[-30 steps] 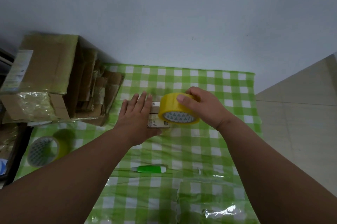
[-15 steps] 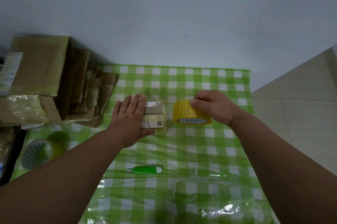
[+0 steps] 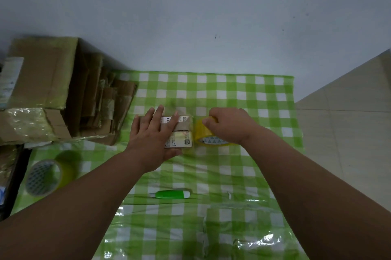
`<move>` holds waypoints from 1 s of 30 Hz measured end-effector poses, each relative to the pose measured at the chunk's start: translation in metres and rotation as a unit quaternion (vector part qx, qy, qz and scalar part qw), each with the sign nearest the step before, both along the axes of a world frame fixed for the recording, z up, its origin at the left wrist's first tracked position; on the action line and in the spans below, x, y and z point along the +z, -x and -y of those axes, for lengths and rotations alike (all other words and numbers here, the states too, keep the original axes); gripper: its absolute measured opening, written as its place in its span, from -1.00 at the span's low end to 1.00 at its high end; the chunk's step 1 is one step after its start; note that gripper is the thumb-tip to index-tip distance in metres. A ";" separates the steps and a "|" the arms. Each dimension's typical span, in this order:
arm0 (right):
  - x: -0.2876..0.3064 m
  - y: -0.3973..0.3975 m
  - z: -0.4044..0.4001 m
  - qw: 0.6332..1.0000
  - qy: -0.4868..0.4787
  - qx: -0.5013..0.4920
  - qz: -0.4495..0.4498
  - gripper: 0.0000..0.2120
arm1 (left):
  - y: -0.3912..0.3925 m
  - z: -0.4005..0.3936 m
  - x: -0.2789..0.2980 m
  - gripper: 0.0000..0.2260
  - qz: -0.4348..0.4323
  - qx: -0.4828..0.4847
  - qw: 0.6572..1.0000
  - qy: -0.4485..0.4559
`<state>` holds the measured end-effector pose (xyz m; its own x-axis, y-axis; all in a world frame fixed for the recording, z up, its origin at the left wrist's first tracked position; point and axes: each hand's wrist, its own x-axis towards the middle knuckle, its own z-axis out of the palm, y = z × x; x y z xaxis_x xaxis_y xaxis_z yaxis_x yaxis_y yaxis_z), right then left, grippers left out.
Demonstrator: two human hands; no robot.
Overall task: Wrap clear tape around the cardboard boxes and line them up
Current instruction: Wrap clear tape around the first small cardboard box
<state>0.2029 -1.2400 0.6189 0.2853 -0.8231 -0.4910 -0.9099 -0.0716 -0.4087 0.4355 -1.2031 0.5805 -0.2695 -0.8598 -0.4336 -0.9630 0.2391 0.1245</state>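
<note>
Two hands: left (image 3: 151, 139) presses box (image 3: 182, 132), right (image 3: 229, 125) grips tape (image 3: 204, 136)

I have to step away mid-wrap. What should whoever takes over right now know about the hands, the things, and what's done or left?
Left hand: flat, fingers straight, pressing down the small cardboard box.
Right hand: grip round the yellow tape roll, just right of the box on the tablecloth.
Done: a strip seems to run from roll to box.
Left: finish the wrap, cut with the green cutter, line the box up by the taped boxes.
Spare roll far left.
</note>
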 end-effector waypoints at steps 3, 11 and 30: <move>-0.005 -0.011 0.003 1.000 0.013 -0.005 -0.005 -0.70 | 0.000 0.000 0.000 -0.14 -0.001 0.002 1.000 -0.023; -0.009 -0.008 -0.002 0.994 -0.021 -0.080 0.073 -0.70 | -0.009 0.005 0.014 -0.11 -0.337 0.324 0.884 0.017; 0.010 -0.011 -0.026 0.959 -0.096 -0.197 0.179 -0.68 | -0.031 0.024 0.030 -0.47 -0.314 0.454 0.812 -0.188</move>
<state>0.2143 -1.2143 0.6289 0.1495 -0.8062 -0.5724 -0.6505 0.3558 -0.6710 0.4662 -1.2274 0.6107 0.1312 -0.6669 -0.7336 -0.4393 -0.7024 0.5600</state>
